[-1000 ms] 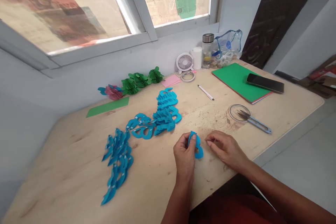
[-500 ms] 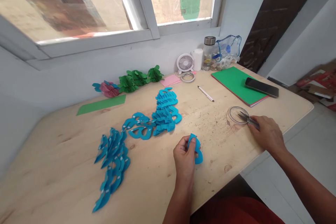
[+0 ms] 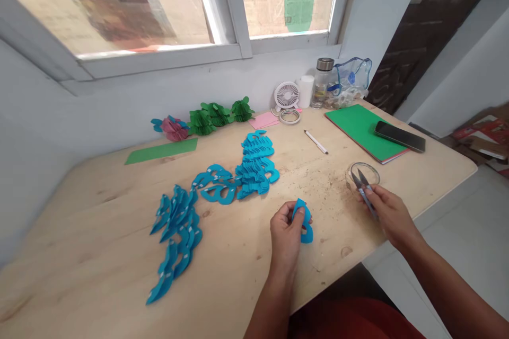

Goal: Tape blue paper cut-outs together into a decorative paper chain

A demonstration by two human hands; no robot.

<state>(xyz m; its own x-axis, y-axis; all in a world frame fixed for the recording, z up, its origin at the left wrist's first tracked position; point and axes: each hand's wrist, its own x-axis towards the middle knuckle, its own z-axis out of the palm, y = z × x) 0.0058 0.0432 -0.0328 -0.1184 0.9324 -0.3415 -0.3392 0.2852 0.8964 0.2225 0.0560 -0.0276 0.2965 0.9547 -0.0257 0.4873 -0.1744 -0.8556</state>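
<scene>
Well apart, the left hand [image 3: 286,226] pinches a curvy, bright-blue paper cutout [image 3: 306,215], the right hand [image 3: 392,213] gripping pointed snips [image 3: 359,184].

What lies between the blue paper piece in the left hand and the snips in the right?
In the head view, wooden tabletop strewn with small dark flecks shows between the blue paper piece and the snips.

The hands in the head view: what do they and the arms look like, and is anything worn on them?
Both are human: the left grip and right grip are ungloved hands, with no watch or ring visible. The left forearm and right forearm show no sleeves, cables or markings. Dark red cloth, probably clothing, shows at the bottom edge.
</scene>
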